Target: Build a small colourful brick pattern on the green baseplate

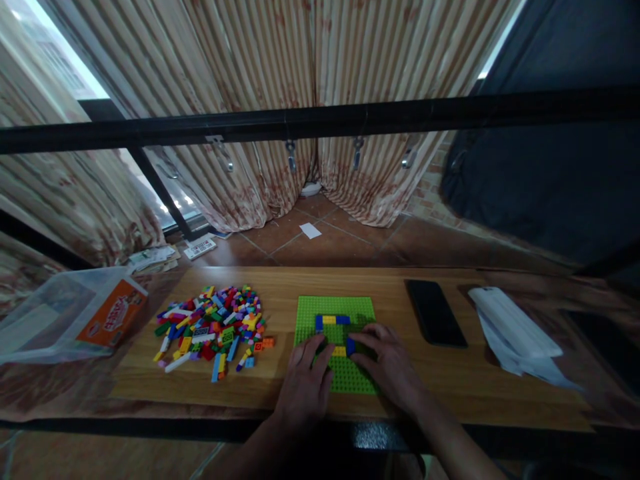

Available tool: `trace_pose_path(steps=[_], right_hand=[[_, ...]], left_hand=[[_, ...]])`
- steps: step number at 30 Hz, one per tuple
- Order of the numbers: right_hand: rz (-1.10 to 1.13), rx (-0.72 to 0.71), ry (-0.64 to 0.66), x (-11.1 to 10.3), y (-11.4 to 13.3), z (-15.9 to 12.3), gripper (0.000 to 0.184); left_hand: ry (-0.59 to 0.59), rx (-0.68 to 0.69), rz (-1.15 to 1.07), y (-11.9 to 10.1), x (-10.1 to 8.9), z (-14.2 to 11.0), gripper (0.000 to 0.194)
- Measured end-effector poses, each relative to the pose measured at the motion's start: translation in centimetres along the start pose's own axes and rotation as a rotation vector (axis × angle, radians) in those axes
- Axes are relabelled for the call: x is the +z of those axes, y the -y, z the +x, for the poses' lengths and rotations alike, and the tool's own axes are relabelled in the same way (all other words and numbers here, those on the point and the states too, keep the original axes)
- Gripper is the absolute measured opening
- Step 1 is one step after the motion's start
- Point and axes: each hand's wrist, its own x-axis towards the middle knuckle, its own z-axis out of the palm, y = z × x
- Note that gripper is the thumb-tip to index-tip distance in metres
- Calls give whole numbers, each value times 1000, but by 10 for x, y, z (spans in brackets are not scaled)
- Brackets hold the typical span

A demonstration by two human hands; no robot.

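Right fingers (369, 342) pinch a blue brick (351, 346), narrowly parted!
Left fingers (307, 350) curl loosely, hold unclear; green baseplate (310, 307) beneath both, tabletop (280, 293) opening past its left and right edges.

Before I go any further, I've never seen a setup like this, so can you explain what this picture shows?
There's no machine here: these are a person's bare left hand and right hand. The single picture comes from a camera on that person's head, looking forward and down.

On the wooden board lies a green studded baseplate carrying a blue and yellow row of bricks. To the left is a heap of loose bricks; to the right lies a dark, phone-like slab.

The right hand's thumb and fingers pinch a blue brick at the baseplate. The left hand is beside it; whether it grips anything is unclear.
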Motion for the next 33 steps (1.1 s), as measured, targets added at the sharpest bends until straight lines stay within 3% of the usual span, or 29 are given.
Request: trace_pose_path(steps=[10,22,33], right_hand=[[-56,-31,24,1,-2,0,31],[-114,-79,32,1,-4,3,28],[-156,-68,49,3,-5,2,28]], left_hand=[[-2,38,83,-4,0,0,44],[111,66,191,-11,0,0,56],[176,36,146,-13,6,4,47]])
